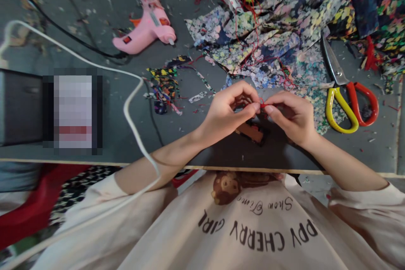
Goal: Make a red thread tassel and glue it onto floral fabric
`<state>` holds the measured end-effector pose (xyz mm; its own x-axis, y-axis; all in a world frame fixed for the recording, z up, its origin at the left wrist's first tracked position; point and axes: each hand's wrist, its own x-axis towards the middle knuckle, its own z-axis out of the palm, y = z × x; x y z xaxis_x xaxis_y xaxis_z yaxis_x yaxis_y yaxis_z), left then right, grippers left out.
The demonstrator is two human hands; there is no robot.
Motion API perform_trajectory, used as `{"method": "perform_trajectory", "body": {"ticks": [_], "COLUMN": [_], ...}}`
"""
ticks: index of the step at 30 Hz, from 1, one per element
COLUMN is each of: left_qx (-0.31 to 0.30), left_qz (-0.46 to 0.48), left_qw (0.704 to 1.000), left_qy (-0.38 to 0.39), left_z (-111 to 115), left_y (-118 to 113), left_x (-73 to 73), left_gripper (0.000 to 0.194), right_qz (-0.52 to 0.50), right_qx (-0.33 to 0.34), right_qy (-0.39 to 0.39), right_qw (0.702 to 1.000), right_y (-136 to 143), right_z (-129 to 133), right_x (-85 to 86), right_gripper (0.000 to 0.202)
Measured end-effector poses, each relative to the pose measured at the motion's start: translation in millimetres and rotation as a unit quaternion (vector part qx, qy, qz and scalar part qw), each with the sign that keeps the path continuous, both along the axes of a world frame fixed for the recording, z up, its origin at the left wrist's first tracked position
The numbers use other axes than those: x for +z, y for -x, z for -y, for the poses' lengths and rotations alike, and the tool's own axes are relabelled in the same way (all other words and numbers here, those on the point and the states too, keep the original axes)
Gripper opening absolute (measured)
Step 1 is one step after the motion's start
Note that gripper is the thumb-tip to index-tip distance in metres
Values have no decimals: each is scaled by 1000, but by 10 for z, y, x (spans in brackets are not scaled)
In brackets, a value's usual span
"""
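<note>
My left hand (232, 105) and my right hand (291, 116) meet near the table's front edge, thumb and forefinger pinched on each. Between the fingertips runs a bit of red thread (262, 103); its exact shape is too small to make out. Just below the hands lies a small brown flat piece with a dark edge (251, 133). Beyond my fingers spreads a heap of flower-printed fabric (262, 46) with loose red threads over it. Scissors (343, 84) with one yellow and one red handle rest to the right of my right hand.
A pink glue gun (145, 29) with a black cord lies at the back left. Fabric scraps (164, 86) are scattered left of my hands. A white cable (126, 105) crosses the table and my left forearm. A blurred-out screen (74, 112) sits at the far left.
</note>
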<state>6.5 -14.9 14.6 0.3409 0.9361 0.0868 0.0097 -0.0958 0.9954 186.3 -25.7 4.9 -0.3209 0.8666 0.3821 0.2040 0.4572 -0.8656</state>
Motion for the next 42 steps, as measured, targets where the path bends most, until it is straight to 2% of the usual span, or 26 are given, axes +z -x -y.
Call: {"method": "perform_trajectory", "body": {"ticks": [11,21,26,37,42], "left_qx": [15,23,27,41,46], "left_qz": [-29,-44,-106,-160,-151], "left_qw": [998,989,971,953,947], "left_qy": [-58,-141,-212,-254,-278], "left_z": [-15,-23,-14,30,33], "left_y": [30,71,81,89,81], "left_x": [-29,-55,-41,-46,-58], "left_gripper": [22,19,11,19,13], "right_qz": [20,35,57,93,101], "right_qx": [-62,-31,-16,14,9], "right_qy": [-14,-40,-76,-105,-100], "right_qw": [998,998,995,990,990], "right_y": [-58,-30,2,1,-1], "right_z": [-12,-12,-12,-43,-48], "right_x": [7,40,43,58,47], "right_gripper": [12,10,11,13,14]}}
